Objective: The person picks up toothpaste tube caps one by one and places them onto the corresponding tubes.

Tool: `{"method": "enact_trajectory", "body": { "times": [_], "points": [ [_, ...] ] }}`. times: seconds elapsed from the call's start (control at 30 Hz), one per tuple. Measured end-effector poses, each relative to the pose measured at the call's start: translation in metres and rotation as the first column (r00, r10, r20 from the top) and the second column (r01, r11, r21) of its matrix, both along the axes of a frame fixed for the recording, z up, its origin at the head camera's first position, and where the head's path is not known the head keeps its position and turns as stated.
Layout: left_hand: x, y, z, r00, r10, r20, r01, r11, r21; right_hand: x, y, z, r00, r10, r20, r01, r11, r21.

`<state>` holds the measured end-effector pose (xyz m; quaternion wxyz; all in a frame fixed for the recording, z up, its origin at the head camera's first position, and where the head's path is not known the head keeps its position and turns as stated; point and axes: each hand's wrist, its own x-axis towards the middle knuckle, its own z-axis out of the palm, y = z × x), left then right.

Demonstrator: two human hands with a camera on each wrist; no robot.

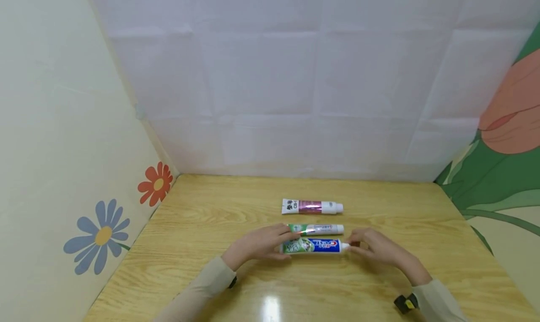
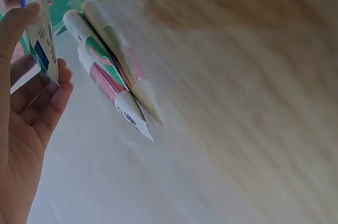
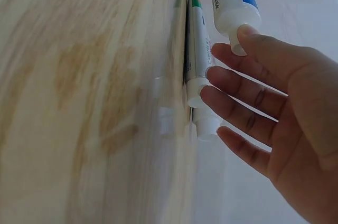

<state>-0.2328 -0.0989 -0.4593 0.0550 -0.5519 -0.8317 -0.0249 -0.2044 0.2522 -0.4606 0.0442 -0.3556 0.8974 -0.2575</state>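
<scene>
Both hands hold a blue, green and white toothpaste tube (image 1: 322, 245) above the table, clear of its surface in the wrist views. My left hand (image 1: 262, 242) grips its flat crimped end between thumb and fingers. At the other end my right hand (image 1: 377, 248) pinches the white cap (image 3: 237, 42) with thumb and index finger, the other fingers spread loosely. Just behind lies a green and white toothpaste tube (image 1: 320, 229), its left end partly hidden by the left hand. Farther back, a pink and white toothpaste tube (image 1: 311, 207) lies parallel, cap to the right.
The wood-grain table (image 1: 228, 195) meets a white sheet-like backdrop (image 1: 261, 87) at its far edge. A wall with painted flowers (image 1: 103, 236) borders the left side, and a wall with a painted green plant (image 1: 510, 172) the right.
</scene>
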Motion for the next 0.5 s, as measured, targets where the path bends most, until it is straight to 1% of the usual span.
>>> {"method": "enact_trajectory", "body": {
  "times": [0.27,0.5],
  "points": [
    [0.0001,0.0041,-0.0031,1.0,-0.006,-0.024,0.005,0.998,-0.064,0.0003,0.001,-0.005,1.0,0.021,-0.021,-0.021,0.999,0.024],
    [0.0024,0.0069,-0.0051,0.999,0.046,0.01,-0.044,0.99,-0.137,-0.0006,0.0018,-0.0081,1.0,0.012,0.001,-0.012,0.998,0.054]
  ]
}}
